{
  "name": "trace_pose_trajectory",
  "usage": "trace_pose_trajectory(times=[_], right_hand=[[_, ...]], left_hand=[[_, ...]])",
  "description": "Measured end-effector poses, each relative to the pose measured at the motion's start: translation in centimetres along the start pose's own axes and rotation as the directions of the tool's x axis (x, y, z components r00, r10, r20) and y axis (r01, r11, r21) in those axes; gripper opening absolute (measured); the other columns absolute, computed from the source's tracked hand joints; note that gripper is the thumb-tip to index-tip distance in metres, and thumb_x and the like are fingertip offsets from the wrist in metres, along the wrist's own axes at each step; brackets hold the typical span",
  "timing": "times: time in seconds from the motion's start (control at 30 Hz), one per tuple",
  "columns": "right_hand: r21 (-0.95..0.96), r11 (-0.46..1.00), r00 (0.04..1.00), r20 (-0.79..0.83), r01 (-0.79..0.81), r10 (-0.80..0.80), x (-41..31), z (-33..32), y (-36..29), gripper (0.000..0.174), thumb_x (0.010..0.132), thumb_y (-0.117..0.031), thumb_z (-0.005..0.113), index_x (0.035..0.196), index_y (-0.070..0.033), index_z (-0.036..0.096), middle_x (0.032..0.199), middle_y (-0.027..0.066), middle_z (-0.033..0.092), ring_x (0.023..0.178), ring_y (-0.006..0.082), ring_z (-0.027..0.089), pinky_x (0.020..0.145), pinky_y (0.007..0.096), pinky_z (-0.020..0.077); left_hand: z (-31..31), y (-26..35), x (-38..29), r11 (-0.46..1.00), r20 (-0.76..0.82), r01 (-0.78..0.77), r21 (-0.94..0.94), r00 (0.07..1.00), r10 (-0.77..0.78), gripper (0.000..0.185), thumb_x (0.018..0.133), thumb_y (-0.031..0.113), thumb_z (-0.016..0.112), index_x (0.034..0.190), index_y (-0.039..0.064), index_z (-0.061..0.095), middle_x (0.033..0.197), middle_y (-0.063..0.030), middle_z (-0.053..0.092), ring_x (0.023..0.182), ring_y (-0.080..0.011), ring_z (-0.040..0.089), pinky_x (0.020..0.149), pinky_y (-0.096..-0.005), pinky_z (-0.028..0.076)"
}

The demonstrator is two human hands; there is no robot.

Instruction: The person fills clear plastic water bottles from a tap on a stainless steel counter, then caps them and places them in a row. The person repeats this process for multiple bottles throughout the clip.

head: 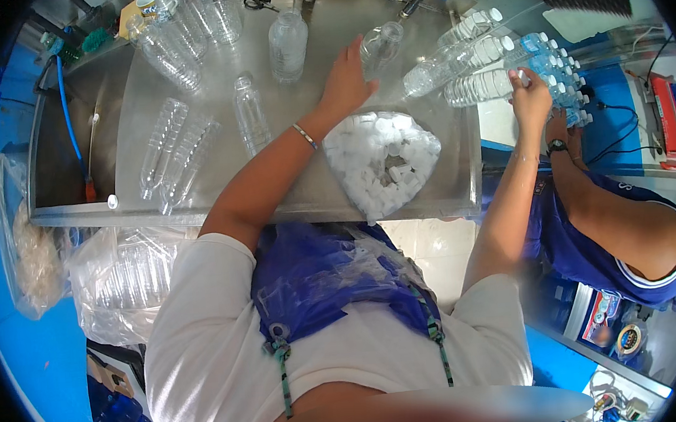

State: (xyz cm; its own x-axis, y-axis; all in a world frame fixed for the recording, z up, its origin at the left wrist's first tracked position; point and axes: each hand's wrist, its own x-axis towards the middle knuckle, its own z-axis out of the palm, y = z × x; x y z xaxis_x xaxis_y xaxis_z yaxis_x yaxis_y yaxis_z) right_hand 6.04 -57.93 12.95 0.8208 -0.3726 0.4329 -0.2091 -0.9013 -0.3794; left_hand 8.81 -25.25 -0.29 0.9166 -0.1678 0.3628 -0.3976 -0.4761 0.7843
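My left hand (pixel 347 82) reaches over the steel worktop (pixel 312 180), fingers spread beside an uncapped clear plastic bottle (pixel 381 47) below a filling nozzle (pixel 417 2); whether it touches the bottle is unclear. At the right, my right hand (pixel 530 97) has its fingers around the white cap of a clear plastic bottle (pixel 477 87), which lies tilted in this view. Just behind that one stand more capped bottles (pixel 457 62). A plastic bag of white caps (pixel 381 160) sits near the table's front edge. Another uncapped bottle (pixel 289 45) is upright left of my left hand.
Several empty bottles (pixel 165 55) stand at the back left, others (pixel 169 147) nearer the front. Black scissors (pixel 261 1) lie at the back. A sink basin (pixel 70 137) is at far left. Beside me, a co-worker's arm (pixel 586 191) reaches toward grouped capped bottles (pixel 553 69).
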Motion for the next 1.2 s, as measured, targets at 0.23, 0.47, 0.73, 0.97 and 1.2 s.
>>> trace_pose_trajectory(times=[0.23, 0.47, 0.73, 0.97, 1.2], right_hand=[[-0.164, 0.983, 0.987, -0.124, 0.083, -0.104, 2.2, 3.5, 1.2, 0.039, 0.082, -0.033, 0.073, 0.113, -0.009, 0.067, 0.092, 0.0186, 0.066, 0.086, 0.0389, 0.064, 0.080, 0.0448, 0.0501], [0.354, 0.879, 0.943, -0.208, 0.320, -0.260, -7.6, 4.2, -8.2, 0.020, 0.081, -0.008, 0.066, 0.101, -0.006, 0.066, 0.082, 0.0117, 0.063, 0.070, 0.0285, 0.063, 0.064, 0.0390, 0.0488], [0.258, 0.945, 0.667, 0.670, 0.202, -0.326, -16.7, 5.4, -8.0, 0.011, 0.078, -0.005, 0.066, 0.089, -0.003, 0.069, 0.085, 0.0162, 0.068, 0.075, 0.0295, 0.066, 0.069, 0.0369, 0.0509], [0.099, 0.934, 0.606, 0.736, 0.343, -0.301, -20.5, 4.9, -7.5, 0.021, 0.073, -0.015, 0.075, 0.092, -0.005, 0.072, 0.095, 0.0182, 0.063, 0.084, 0.0349, 0.064, 0.077, 0.0420, 0.0503], [0.459, 0.884, 0.720, 0.585, 0.085, -0.373, -18.3, 1.6, -9.5, 0.010, 0.083, -0.006, 0.067, 0.090, 0.000, 0.063, 0.093, 0.0125, 0.065, 0.079, 0.0211, 0.067, 0.064, 0.0335, 0.0513]], left_hand=[[-0.1, 0.4, 0.0, 0.999, -0.024, 0.035, 0.014, 0.999, -0.035, 0.087, 0.071, 0.021, 0.079, 0.140, -0.002, 0.031, 0.130, -0.0255, 0.047, 0.120, -0.0412, 0.047, 0.102, -0.0459, 0.040], [-0.2, 0.2, 0.4, 0.998, -0.003, 0.056, 0.004, 0.998, -0.056, 0.084, 0.071, 0.028, 0.080, 0.136, -0.002, 0.035, 0.129, -0.0227, 0.049, 0.119, -0.0402, 0.049, 0.098, -0.0456, 0.043], [-0.6, 0.1, 0.4, 0.994, 0.049, 0.107, 0.019, 0.993, -0.108, 0.081, 0.073, 0.022, 0.078, 0.137, 0.002, 0.034, 0.129, -0.0225, 0.050, 0.117, -0.0387, 0.052, 0.096, -0.0441, 0.046], [-1.3, 1.0, 1.2, 0.985, -0.021, 0.149, 0.090, 0.989, -0.147, 0.078, 0.073, 0.022, 0.078, 0.135, -0.001, 0.036, 0.129, -0.0246, 0.050, 0.116, -0.0397, 0.053, 0.096, -0.0444, 0.046], [-10.0, -0.3, -1.9, 0.905, -0.157, 0.306, 0.296, 0.950, -0.270, 0.082, 0.065, 0.027, 0.083, 0.130, 0.000, 0.041, 0.107, -0.0256, 0.059, 0.102, -0.0405, 0.060, 0.086, -0.0429, 0.050]])
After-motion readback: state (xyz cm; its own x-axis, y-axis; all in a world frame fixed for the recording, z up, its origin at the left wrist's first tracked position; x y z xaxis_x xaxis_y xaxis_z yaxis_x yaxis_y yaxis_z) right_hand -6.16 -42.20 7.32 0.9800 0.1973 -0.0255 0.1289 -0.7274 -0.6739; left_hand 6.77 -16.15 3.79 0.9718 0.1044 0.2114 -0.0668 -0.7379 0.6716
